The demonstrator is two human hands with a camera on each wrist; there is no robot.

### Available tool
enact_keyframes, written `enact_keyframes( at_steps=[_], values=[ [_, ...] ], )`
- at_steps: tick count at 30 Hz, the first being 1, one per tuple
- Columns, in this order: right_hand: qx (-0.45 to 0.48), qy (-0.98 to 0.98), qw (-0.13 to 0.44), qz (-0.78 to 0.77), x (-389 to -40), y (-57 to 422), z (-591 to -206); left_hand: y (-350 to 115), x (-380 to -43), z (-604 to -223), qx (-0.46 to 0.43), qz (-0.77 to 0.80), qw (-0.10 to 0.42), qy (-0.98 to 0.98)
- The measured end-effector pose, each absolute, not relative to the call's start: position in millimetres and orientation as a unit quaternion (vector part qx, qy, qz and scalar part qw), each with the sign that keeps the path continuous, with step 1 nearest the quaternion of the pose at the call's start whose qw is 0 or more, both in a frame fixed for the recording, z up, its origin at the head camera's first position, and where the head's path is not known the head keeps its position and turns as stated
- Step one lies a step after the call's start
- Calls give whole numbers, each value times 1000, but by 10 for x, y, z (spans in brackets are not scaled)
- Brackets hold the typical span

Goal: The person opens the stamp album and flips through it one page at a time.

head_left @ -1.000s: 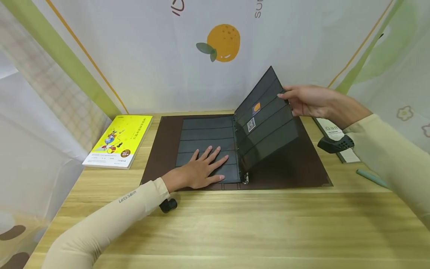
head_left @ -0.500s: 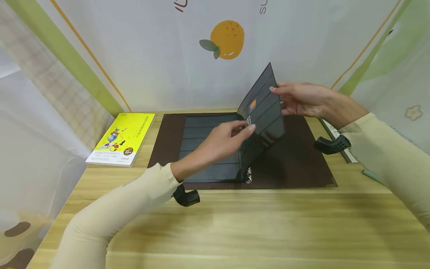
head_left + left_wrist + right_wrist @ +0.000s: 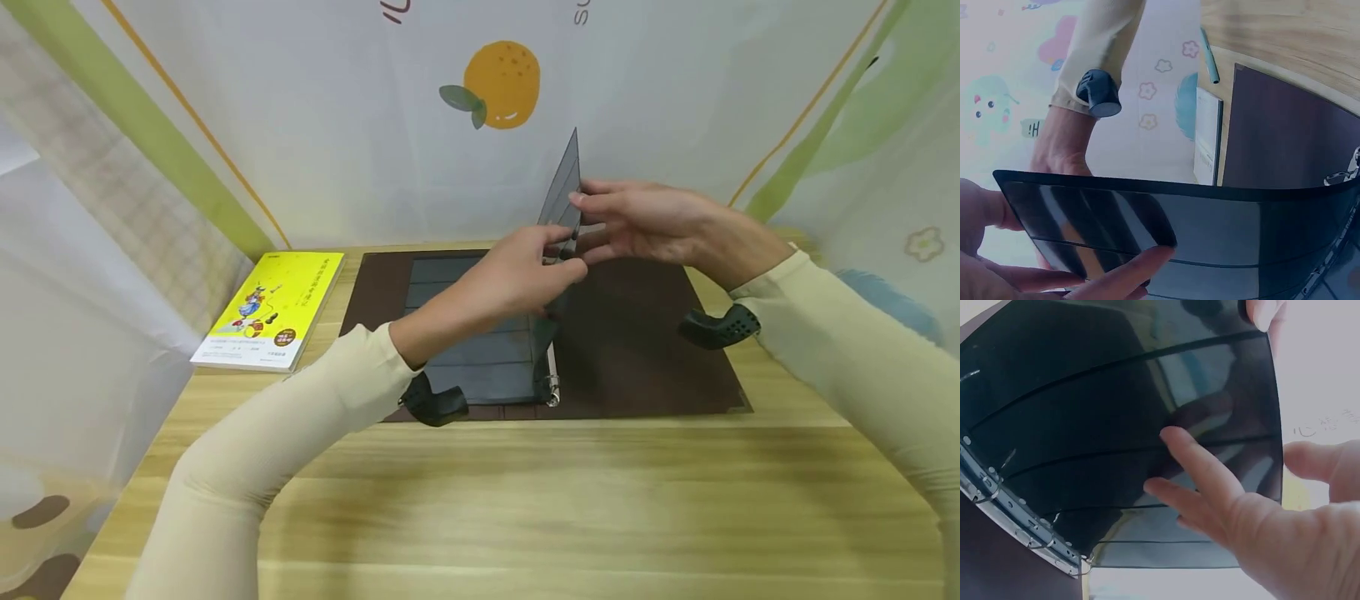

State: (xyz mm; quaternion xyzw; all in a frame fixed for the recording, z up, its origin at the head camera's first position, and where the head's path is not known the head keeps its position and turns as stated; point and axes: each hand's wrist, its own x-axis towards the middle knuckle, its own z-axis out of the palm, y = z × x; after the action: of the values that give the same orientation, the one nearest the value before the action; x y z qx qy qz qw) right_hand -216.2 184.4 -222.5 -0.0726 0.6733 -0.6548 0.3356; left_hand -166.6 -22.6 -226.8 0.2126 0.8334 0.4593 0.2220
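An album with a dark brown cover (image 3: 645, 350) lies spread on the wooden table. From its metal rings (image 3: 1029, 528) rises one black strip-pocket page (image 3: 567, 175), bent and nearly upright in the head view. My right hand (image 3: 652, 221) pinches the page's outer edge, thumb on the near face and fingers (image 3: 1207, 472) spread across the back. Lower on that same edge my left hand (image 3: 517, 271) also pinches, its fingers (image 3: 1119, 275) on the strip side. Another black pocket page (image 3: 487, 367) lies flat on the left half, partly behind my left arm.
A yellow book (image 3: 273, 304) lies left of the album. In the left wrist view, a pale, dark-edged flat item (image 3: 1207, 137) and a green pen-like stick (image 3: 1210, 56) lie beyond the cover. A white printed curtain (image 3: 360, 133) hangs close behind the table.
My left hand has lifted off the flat page, moved up and right, and taken the raised page's edge. My right hand has swung that page left, closer to upright.
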Motion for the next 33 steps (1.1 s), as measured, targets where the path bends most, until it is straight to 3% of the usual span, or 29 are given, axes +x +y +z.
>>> enact_keyframes(
  at_steps=[8, 15, 21, 26, 33],
  values=[
    [-124, 742, 294, -589, -2122, 2002, -2418, -355, -1727, -2309, 177, 527, 244, 794],
    [-200, 904, 192, -327, -2011, 2303, -2939, -664, -1769, -2365, 123, 532, 206, 812],
    [-220, 954, 123, -161, -1830, 2482, -3478, -1062, -1777, -2585, 64, 512, 141, 845],
    [-213, 962, 118, -125, -1709, 2593, -3752, -1390, -1797, -2923, 39, 480, 107, 870],
    [-210, 962, 110, -136, -1658, 2624, -3912, -1701, -1832, -3366, 31, 334, 104, 936]
  ],
)
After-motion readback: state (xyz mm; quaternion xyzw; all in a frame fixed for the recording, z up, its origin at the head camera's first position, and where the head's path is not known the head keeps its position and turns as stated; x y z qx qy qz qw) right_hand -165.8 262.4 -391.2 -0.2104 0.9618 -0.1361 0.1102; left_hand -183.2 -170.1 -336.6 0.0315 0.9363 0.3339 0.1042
